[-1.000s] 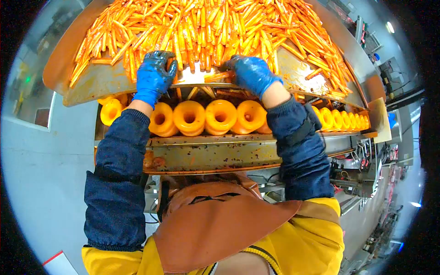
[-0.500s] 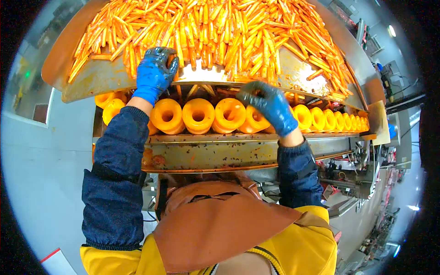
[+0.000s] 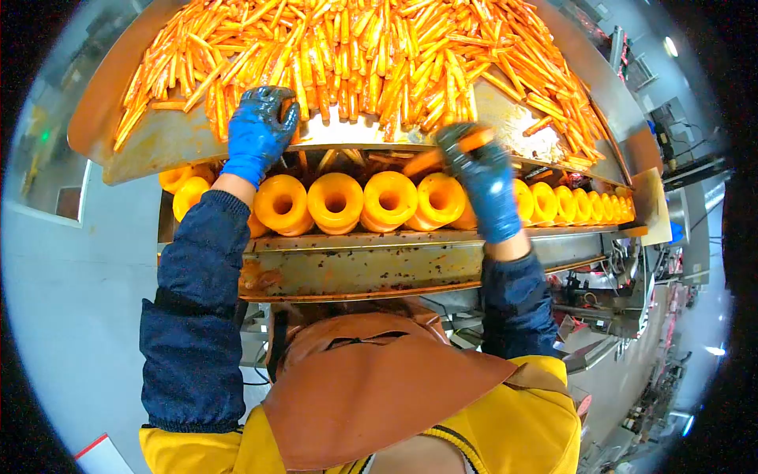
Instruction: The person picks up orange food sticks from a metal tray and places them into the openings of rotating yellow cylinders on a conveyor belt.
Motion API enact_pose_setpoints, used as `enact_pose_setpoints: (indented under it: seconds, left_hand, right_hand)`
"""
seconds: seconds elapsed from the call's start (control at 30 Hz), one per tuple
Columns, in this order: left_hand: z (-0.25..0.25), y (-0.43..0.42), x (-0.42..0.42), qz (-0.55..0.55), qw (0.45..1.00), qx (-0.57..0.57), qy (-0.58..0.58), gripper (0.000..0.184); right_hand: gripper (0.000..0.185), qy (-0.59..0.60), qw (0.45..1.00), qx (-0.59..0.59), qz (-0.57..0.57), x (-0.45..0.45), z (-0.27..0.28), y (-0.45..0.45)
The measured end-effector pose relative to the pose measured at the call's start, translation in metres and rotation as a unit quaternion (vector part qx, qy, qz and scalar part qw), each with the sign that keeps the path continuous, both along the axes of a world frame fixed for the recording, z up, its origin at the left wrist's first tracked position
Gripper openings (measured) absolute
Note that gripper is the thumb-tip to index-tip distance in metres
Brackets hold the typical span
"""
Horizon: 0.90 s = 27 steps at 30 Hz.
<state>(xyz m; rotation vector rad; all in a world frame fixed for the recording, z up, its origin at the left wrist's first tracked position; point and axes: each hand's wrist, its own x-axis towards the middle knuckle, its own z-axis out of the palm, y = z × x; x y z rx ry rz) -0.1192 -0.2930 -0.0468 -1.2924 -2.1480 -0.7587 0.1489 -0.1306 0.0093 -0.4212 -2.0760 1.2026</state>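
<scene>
My left hand [image 3: 260, 133], in an oily blue glove, is at the lower left edge of a heap of glossy orange strips [image 3: 347, 67]. Its fingers are closed, with the end of an orange strip showing between thumb and forefinger. Over the row of orange funnel-mouthed cups [image 3: 390, 199], my right hand [image 3: 485, 182] is closed around an orange strip [image 3: 476, 140]; its dark fingertips are slightly blurred. Just left of these fingers another orange strip [image 3: 422, 163] slants above the cups. Whether the right hand touches it, I cannot tell.
The heap rests on a sloping metal tray [image 3: 178, 146] with raised sides. Beneath its lip, the cups run left to right. A stained metal trough [image 3: 355, 268] lies between them and my brown apron [image 3: 379, 395]. Machinery [image 3: 608, 292] stands at the right.
My right hand has turned upward at the tray's lip, and an orange strip now shows in its fingers. My left hand stays near the same spot, still closed. The view has shifted slightly.
</scene>
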Motion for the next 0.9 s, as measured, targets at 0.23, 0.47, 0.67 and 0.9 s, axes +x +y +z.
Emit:
enact_pose_setpoints:
  seconds: [0.23, 0.47, 0.67, 0.9]
  left_hand:
    - [0.003, 0.000, 0.001, -0.008, 1.000, -0.002, 0.008, 0.018]
    - [0.005, 0.001, 0.001, -0.011, 1.000, -0.005, -0.014, 0.018]
    - [0.007, 0.000, 0.004, -0.007, 1.000, -0.006, -0.011, 0.018]
    - [0.006, 0.001, 0.002, -0.012, 1.000, -0.007, -0.010, 0.019]
  right_hand:
    - [0.029, -0.150, 0.980, 0.130, -0.021, -0.011, -0.021, 0.030]
    - [0.032, -0.349, 0.862, 0.303, -0.211, -0.101, -0.002, 0.191]
    - [0.035, -0.448, 0.849, 0.257, -0.109, -0.119, -0.024, 0.240]
    - [0.054, -0.479, 0.820, 0.307, -0.065, -0.121, -0.003, 0.149]
